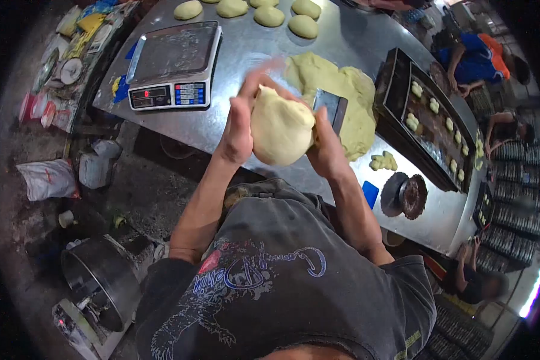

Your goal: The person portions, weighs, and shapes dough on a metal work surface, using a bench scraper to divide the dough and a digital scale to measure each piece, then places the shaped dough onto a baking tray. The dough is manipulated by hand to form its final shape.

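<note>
Between my two hands is a big, pale yellow lump of dough (280,131), lifted over the table's near edge, with a folded peak on top. My left hand (239,129) cups its left side, the fingers reaching behind and partly smeared by motion. On the other side my right hand (328,146) presses against it, its fingers mostly hidden. A dough scraper (330,110) with a metal blade shows just beyond my right thumb, overlapping a large spread mass of dough (358,90). To the left stands a digital scale (174,57) with a bare pan and a lit display.
Several rounded dough pieces (269,16) sit at the far side of the metal table (240,45). Dark baking trays (396,96) with small dough pieces stand at right, near a dough scrap (383,161), a blue scraper (370,193) and a dark round mould (413,196). Other people work at right.
</note>
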The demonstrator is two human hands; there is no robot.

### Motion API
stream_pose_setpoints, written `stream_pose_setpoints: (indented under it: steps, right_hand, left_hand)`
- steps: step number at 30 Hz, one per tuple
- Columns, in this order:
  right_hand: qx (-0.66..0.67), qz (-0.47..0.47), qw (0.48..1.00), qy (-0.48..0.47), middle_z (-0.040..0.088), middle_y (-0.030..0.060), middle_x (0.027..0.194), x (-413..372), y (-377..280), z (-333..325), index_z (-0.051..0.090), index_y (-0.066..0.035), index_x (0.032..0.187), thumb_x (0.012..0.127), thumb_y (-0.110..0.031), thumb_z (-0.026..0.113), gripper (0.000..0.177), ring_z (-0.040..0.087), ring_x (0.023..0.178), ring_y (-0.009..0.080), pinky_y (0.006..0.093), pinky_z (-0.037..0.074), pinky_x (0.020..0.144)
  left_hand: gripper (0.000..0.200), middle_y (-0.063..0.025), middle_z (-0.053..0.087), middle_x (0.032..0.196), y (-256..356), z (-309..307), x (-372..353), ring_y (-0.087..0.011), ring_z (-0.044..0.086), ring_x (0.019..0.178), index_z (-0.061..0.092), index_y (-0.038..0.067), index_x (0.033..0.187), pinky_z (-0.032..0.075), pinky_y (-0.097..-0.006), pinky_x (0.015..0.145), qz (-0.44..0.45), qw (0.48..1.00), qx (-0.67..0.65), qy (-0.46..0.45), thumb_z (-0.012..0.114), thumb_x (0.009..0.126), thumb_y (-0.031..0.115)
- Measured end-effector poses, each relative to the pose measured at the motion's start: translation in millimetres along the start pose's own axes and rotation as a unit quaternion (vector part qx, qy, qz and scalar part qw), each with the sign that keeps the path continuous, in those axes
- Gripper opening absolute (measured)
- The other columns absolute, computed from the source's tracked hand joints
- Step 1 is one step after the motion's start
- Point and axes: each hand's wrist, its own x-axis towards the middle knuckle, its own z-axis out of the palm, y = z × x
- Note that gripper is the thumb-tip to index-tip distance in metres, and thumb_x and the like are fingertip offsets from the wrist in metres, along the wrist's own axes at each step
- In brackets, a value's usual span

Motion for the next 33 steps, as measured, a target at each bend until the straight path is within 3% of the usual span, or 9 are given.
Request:
stream_pose_setpoints:
  steps: [4,8,13,16,19,23,27,30,33]
  right_hand:
    - [-0.222,-0.134,0.966,0.009,0.034,0.0182,0.159,3.6,-5.0,34.3,0.024,-0.003,0.161,0.093,-0.064,0.059,0.098,0.037,0.145,0.0279,0.0402,0.025,0.12]
    - [-0.415,-0.132,0.897,0.08,0.055,0.0171,0.129,16.5,-11.3,44.6,0.049,-0.001,0.141,0.085,-0.048,0.072,0.076,0.054,0.12,0.0276,0.0406,0.037,0.108]
    - [-0.5,-0.176,0.845,0.072,0.063,0.0117,0.094,38.9,-11.9,49.0,0.066,-0.003,0.096,0.097,-0.026,0.057,0.025,0.059,0.104,0.0322,0.0439,0.038,0.105]
    - [-0.548,-0.14,0.824,0.041,0.065,0.0106,0.096,55.5,-10.9,47.1,0.066,-0.004,0.094,0.097,-0.028,0.057,0.026,0.059,0.11,0.0314,0.0489,0.034,0.11]
    - [-0.51,-0.213,0.827,0.106,0.051,0.0195,0.137,76.9,-8.6,41.0,0.07,-0.001,0.104,0.094,-0.031,0.059,0.034,0.043,0.136,0.0356,0.0536,0.028,0.116]
    - [-0.426,-0.222,0.865,0.143,0.003,0.0242,0.167,110.5,-3.9,46.9,0.036,-0.007,0.157,0.077,-0.053,0.075,0.1,0.007,0.154,0.0421,0.056,0.017,0.122]
    - [-0.241,-0.002,0.97,-0.042,0.027,0.0229,0.16,124.6,26.9,46.6,0.024,-0.001,0.157,0.065,-0.049,0.088,0.122,0.029,0.148,0.0352,0.0432,0.027,0.12]
    - [-0.099,0.198,0.973,-0.065,0.044,0.017,0.149,115.4,57.7,51.8,0.033,0.0,0.152,0.063,-0.063,0.087,0.122,0.049,0.134,0.0273,0.0404,0.04,0.113]
    - [0.194,0.306,0.93,0.056,0.055,0.0177,0.136,108.9,101.2,53.7,0.044,0.001,0.143,0.074,-0.072,0.068,0.103,0.06,0.118,0.0287,0.0427,0.049,0.101]
  left_hand:
    - [0.067,-0.02,0.023,0.162,18.3,-13.0,21.5,-0.0255,0.032,0.145,0.021,0.008,0.16,0.038,-0.0393,0.109,0.044,0.964,0.245,0.091,0.037,0.107,0.045]
    - [0.063,-0.0183,0.009,0.168,47.8,-27.8,28.5,-0.0285,0.011,0.154,0.022,0.011,0.162,0.028,-0.0437,0.117,0.026,0.912,0.408,-0.029,0.041,0.107,0.035]
    - [0.068,-0.0169,0.047,0.149,16.5,-45.3,25.3,-0.0267,0.039,0.143,0.037,0.001,0.153,0.029,-0.0389,0.119,-0.128,0.991,0.045,-0.008,0.051,0.102,0.044]
    - [0.075,-0.0128,0.048,0.148,-0.1,-68.9,4.0,-0.0239,0.046,0.137,0.039,-0.002,0.151,0.033,-0.0365,0.117,-0.344,0.918,-0.193,-0.042,0.051,0.103,0.054]
    - [0.074,-0.0124,0.054,0.14,3.5,-76.0,-2.9,-0.024,0.051,0.131,0.049,-0.001,0.144,0.035,-0.0369,0.114,-0.291,0.915,-0.278,0.029,0.049,0.102,0.06]
    - [0.051,-0.0083,0.066,0.108,29.8,-100.7,29.5,-0.0266,0.06,0.116,0.068,0.009,0.107,0.038,-0.0452,0.106,0.035,0.99,0.135,-0.034,0.054,0.1,0.057]
    - [0.058,0.0024,0.064,0.084,67.5,-126.5,32.7,-0.0233,0.062,0.099,0.063,0.013,0.068,0.036,-0.044,0.099,0.108,0.908,0.36,-0.183,0.044,0.105,0.054]
    - [0.05,0.0004,0.069,0.085,73.8,-148.2,33.9,-0.0219,0.061,0.105,0.074,0.017,0.083,0.032,-0.0469,0.107,0.029,0.932,0.263,-0.248,0.053,0.098,0.061]
    - [0.081,-0.0116,0.063,0.126,101.1,-188.6,48.9,-0.0272,0.056,0.122,0.076,0.011,0.095,0.033,-0.0455,0.109,0.045,0.919,0.366,-0.136,0.028,0.096,0.077]
